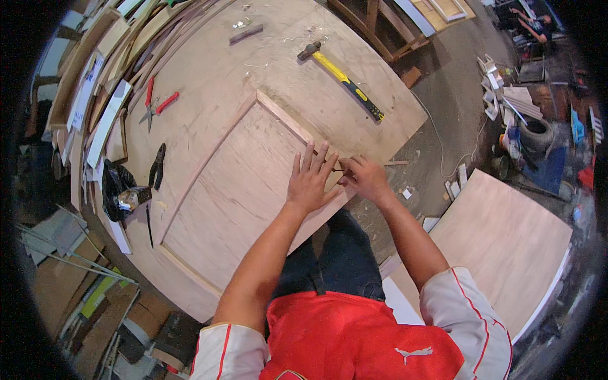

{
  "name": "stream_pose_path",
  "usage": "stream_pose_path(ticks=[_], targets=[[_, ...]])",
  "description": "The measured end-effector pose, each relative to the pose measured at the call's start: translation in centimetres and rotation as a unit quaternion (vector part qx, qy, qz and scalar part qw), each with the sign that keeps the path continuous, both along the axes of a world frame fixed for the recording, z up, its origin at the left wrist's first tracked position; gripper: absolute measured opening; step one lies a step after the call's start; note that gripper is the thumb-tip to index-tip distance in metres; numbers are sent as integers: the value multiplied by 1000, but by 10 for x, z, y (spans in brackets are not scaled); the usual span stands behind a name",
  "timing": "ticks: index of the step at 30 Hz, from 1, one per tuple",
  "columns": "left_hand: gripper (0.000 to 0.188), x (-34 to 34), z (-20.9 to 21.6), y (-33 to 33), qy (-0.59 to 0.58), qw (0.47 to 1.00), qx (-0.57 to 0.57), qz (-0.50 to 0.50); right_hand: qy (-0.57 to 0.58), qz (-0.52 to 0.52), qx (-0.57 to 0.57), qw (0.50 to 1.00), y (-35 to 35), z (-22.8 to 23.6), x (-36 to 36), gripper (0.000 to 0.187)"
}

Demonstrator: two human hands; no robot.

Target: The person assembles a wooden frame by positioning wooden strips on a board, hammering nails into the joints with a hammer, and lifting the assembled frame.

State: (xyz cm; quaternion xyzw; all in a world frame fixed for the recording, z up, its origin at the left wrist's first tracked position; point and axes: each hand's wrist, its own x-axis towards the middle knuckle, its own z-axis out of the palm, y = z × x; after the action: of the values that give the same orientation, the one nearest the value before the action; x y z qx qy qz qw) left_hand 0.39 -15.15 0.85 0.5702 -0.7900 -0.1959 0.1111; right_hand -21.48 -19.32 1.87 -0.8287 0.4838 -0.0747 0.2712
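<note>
A plywood panel (234,183) framed by thin wooden strips (283,117) lies on the worktable in front of me. My left hand (309,183) rests flat on the panel's right side, fingers spread, with the fingertips by the frame's right-hand corner. Close beside it, my right hand (366,178) is closed in a pinch at that corner. Something small, thin and dark shows at its fingertips, too small to name. Beyond both hands lies a hammer (342,79) with a yellow and black handle.
Red-handled snips (156,103), black-handled pliers (157,166) and a black plastic bag (114,189) lie left of the panel. A short wood piece (246,35) lies at the back. Wood strips (104,95) are stacked along the left edge. A plywood sheet (500,234) stands low at the right.
</note>
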Motion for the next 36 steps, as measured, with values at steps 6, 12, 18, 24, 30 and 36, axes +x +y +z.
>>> stream_pose_path(ticks=[6,12,18,24,30,36], targets=[[82,-7,-9,4,-21,999,-25,-18,-41,13,-51,998,1,-7,-7,42],[79,-8,-12,3,-16,998,-60,-13,-62,27,-63,996,-3,-11,-9,37],[87,-11,3,10,-74,997,-37,-12,-23,19,-34,999,-6,3,-7,42],[87,12,15,47,-57,995,1,78,-41,-10,-6,999,6,34,28,50],[71,86,23,70,13,970,0,243,-120,65,-97,986,13,21,122,34],[64,179,9,74,7,928,-64,367,-145,100,-126,976,1,26,268,19]])
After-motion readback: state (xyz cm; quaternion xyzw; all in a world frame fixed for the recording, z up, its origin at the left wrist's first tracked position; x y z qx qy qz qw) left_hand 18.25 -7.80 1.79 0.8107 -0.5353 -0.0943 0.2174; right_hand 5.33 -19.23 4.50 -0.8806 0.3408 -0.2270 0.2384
